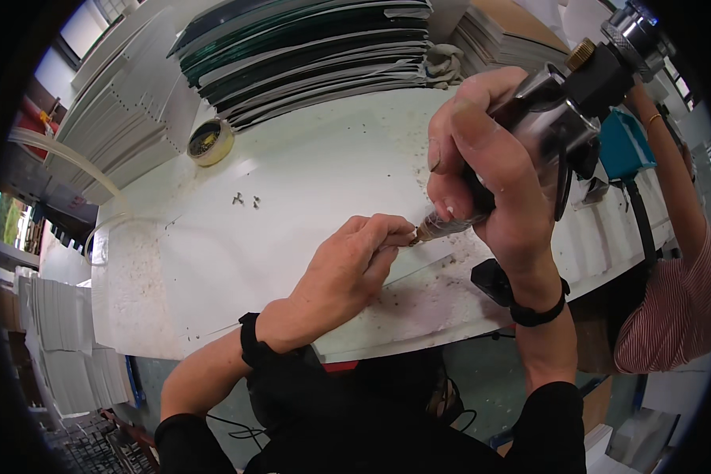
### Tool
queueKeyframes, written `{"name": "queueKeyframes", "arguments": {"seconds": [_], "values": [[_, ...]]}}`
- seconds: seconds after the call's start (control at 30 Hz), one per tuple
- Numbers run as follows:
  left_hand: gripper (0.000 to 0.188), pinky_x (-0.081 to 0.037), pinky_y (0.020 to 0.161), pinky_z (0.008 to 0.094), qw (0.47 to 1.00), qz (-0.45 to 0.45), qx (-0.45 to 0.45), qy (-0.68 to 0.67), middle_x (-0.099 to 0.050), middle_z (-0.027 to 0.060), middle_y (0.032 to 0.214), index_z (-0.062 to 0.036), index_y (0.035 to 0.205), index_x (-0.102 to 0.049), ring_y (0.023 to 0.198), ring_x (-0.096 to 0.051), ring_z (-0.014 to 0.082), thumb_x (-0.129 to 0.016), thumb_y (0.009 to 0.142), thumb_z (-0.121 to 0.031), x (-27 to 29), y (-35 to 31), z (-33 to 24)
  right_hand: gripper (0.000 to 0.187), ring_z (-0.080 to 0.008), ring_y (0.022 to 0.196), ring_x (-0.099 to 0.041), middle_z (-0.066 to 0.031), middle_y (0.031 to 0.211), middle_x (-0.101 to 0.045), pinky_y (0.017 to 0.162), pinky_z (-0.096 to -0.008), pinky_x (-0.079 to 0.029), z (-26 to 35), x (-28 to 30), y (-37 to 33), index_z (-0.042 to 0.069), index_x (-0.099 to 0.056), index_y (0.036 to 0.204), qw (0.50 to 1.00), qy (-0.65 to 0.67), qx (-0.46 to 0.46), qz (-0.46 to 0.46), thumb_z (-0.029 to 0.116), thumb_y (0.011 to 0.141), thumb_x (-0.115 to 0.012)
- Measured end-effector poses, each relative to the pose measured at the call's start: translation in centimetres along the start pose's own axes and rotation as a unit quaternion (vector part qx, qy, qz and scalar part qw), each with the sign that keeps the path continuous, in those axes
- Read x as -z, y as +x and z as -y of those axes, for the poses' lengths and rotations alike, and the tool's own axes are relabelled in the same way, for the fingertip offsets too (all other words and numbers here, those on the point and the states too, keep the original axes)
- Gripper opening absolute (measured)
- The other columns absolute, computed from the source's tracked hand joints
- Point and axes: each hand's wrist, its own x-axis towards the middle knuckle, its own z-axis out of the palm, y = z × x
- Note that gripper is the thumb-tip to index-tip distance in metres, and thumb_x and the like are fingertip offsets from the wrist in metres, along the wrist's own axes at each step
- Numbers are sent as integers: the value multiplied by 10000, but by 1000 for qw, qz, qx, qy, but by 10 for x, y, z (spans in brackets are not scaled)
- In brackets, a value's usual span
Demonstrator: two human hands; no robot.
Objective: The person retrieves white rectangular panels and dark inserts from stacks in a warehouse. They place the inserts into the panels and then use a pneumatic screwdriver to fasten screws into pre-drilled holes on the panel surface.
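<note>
My right hand (502,158) is wrapped round a pistol-shaped power screwdriver (545,130) with a shiny metal body and black parts. Its narrow nose (442,227) slants down to the left, reaching my left fingertips. The fingers of my left hand (351,265) are pinched together at that tip, low over a white panel (276,253) on the table. Whatever sits between them is too small to make out. Farther left on the panel lie several small metal screws (238,199). A round, yellowish tub (211,142) of small dark pieces stands beyond them.
A tall stack of dark glossy panels (308,59) lines the table's back, with white sheets (126,130) stacked at left. A clear hose (71,154) curves in from the left. At far right, a person in a striped top (671,316) reaches past a teal container (626,146).
</note>
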Motion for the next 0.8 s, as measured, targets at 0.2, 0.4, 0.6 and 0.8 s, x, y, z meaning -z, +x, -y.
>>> {"name": "queueKeyframes", "arguments": {"seconds": [0.2,0.4,0.6,0.8], "values": [[434,-465,1074,445,961,17,-163,221,-610,172,1347,-21,1336,-560,1275,-560,366,-672,917,-37,1,-5,12,222,-99,460,-446,-113,749,-584,442,-262,-421,-4,2,4,10,-505,983,1000,15,-1,26,206,1009,-605],[509,-399,1146,500,954,66,-159,245,-549,193,1450,8,1410,-517,1376,-483,381,-663,929,-75,8,-10,11,216,-81,460,-491,-95,715,-599,414,-238,-400,-3,-1,5,16,-510,949,998,-37,8,42,196,1010,-613],[595,-326,1214,520,938,103,-157,293,-465,211,1543,39,1473,-467,1452,-416,376,-647,959,-202,10,-13,12,209,-78,464,-488,-86,708,-593,415,-237,-396,-10,0,6,20,-511,946,997,-38,33,58,187,1009,-620],[668,-293,1231,537,929,104,-152,320,-419,212,1583,25,1519,-418,1480,-384,384,-651,957,-251,5,-18,17,198,-75,466,-475,-78,705,-583,415,-236,-386,-18,0,5,26,-512,947,997,-33,15,74,182,1004,-621]]}}
